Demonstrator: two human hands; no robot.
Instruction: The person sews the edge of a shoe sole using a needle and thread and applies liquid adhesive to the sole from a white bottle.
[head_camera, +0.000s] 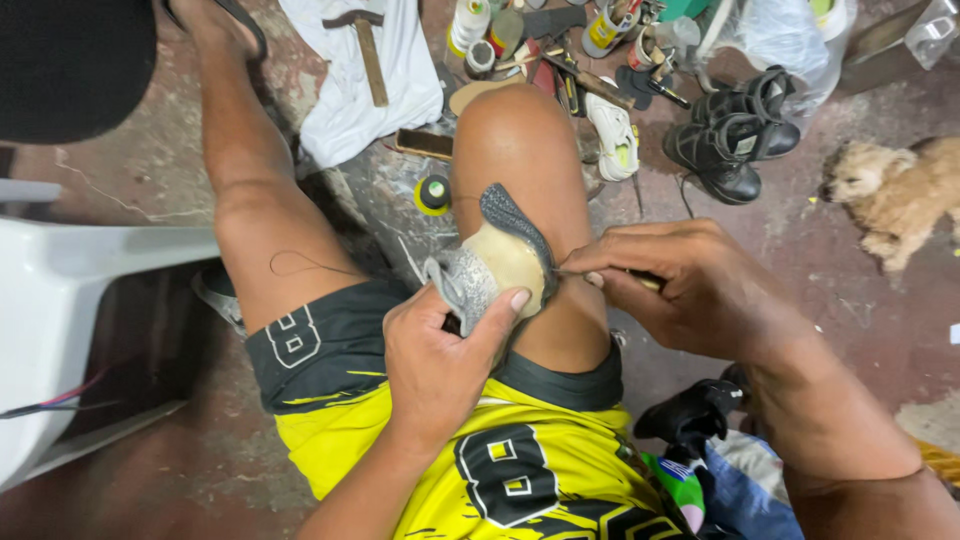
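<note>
rough grey shoe upper (470, 285), perhaps leather; smooth tan insole (508, 262).

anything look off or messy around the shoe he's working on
The shoe on the right thigh looks split: its grey upper peels away from the pale inside. The left hand grips it and the right hand pinches a thin tool at the edge. A loose thread lies on the other thigh.
</note>
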